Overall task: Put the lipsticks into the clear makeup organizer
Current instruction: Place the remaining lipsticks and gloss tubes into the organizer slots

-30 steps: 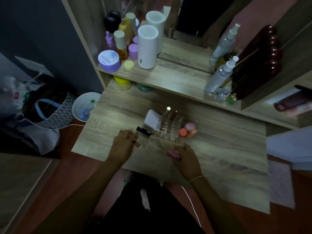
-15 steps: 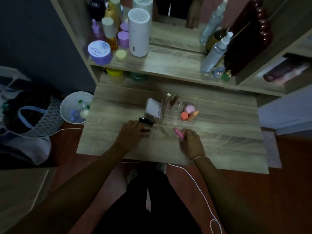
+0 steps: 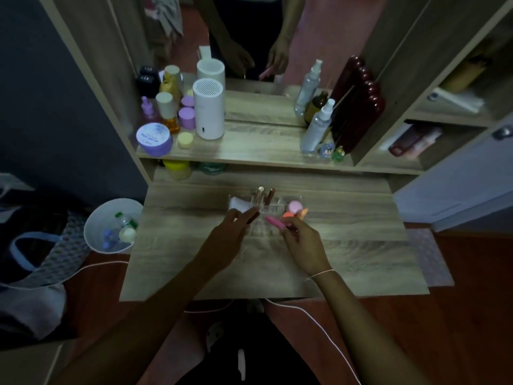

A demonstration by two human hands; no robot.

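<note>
The clear makeup organizer (image 3: 279, 203) stands mid-table, with two lipsticks (image 3: 265, 194) upright in its back slots and pink and orange sponges (image 3: 294, 208) at its right end. My left hand (image 3: 231, 232) holds a dark lipstick (image 3: 254, 215) at the organizer's front left edge. Gripped in my right hand (image 3: 301, 238) is a pink lipstick (image 3: 274, 222), its tip pointing left over the front slots. A white compact (image 3: 238, 204) lies by the organizer's left side, partly hidden by my fingers.
The wooden table (image 3: 347, 245) has a raised shelf (image 3: 249, 150) behind it, crowded with a white humidifier (image 3: 208, 108), jars, bottles and a spray bottle (image 3: 317, 126). A white bin (image 3: 112, 225) sits on the floor at left beside a bag. A mirror is behind the shelf.
Both hands lifted from the table surface and moved forward to the organizer, each carrying its lipstick. The black item by my left hand is no longer visible. The camera view tilted upward.
</note>
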